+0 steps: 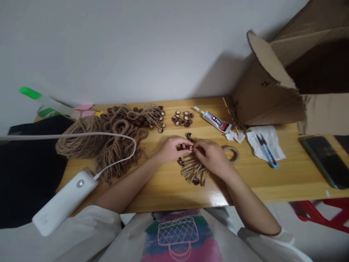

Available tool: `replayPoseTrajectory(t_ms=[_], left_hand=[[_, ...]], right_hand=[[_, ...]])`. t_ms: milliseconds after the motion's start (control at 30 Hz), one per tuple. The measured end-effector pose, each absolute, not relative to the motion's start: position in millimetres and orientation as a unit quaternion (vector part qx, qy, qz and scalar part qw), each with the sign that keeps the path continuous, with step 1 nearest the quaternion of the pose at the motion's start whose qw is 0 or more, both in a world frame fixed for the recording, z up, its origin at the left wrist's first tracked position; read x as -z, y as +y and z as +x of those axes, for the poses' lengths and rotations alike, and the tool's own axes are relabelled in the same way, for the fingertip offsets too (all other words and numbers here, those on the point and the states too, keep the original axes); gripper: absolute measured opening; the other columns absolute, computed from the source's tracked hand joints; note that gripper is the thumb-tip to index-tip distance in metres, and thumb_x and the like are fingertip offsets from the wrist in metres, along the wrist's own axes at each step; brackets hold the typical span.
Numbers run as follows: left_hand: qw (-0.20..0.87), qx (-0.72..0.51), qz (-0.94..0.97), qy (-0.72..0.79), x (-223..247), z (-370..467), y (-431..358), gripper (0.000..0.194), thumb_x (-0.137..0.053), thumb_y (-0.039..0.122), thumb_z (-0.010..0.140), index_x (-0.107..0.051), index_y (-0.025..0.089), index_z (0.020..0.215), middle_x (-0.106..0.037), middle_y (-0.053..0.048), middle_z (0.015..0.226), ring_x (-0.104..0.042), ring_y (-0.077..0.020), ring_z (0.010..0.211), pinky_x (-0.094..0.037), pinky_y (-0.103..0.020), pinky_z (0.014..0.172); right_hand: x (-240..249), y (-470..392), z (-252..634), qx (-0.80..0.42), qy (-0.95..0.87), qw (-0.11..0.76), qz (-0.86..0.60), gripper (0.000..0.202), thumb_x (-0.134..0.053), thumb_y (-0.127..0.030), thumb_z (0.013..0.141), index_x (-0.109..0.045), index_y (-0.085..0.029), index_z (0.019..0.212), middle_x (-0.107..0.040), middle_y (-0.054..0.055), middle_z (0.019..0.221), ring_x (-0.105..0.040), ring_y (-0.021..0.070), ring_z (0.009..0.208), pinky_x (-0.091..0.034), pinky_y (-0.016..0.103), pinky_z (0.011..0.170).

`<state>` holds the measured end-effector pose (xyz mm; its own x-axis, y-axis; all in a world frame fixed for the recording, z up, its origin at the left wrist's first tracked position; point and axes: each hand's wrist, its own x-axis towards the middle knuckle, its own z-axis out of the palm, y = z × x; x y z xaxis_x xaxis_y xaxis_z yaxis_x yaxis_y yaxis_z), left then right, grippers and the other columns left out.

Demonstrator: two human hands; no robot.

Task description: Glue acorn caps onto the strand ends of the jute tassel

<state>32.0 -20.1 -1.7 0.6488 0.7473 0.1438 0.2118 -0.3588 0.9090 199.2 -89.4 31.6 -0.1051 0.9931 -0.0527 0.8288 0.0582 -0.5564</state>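
At table centre, left hand (171, 148) and right hand (211, 154) meet, fingers pinched on twine tassel (194, 169), forearms angled inward.

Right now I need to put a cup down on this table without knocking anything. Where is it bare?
Bare wood lies between the snips on the tissue and the phone, and along the near edge below the jute ring. It is crowded left, around the twine pile, and at both hands.

Your two hands meet over a small bundle of brown twine (194, 171) lying on the bench. Its loose strings fan out toward you, with little dark nut caps (195, 180) at the ends.
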Motion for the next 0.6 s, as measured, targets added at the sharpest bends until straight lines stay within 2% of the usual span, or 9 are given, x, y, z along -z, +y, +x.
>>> replayPoseTrajectory(t_ms=[467,600], left_hand=[[0.482,-0.278,0.767,0.319,1.8,32.7,-19.9,0.020,-0.072,0.013,0.068,-0.072,0.014,0.088,-0.071,-0.004,0.077,-0.063,-0.0117,0.067,-0.051,-0.023,0.066],[0.485,-0.280,0.763,0.322,2.8,32.4,-19.7,0.021,-0.072,0.013,0.068,-0.072,0.012,0.089,-0.071,-0.005,0.076,-0.063,-0.0118,0.066,-0.051,-0.023,0.066]], right_hand=[[-31.7,-90.8,198.0,-0.206,-0.713,0.189,-0.643,0.013,-0.051,-0.018,0.083,-0.064,-0.016,0.083,-0.067,0.007,0.084,-0.059,0.0207,0.077,-0.040,0.031,0.073],[-34.8,-92.5,198.7,-0.194,-0.711,0.195,-0.648,0.011,-0.055,-0.019,0.081,-0.064,-0.016,0.086,-0.066,0.006,0.081,-0.058,0.0202,0.074,-0.039,0.029,0.068]])
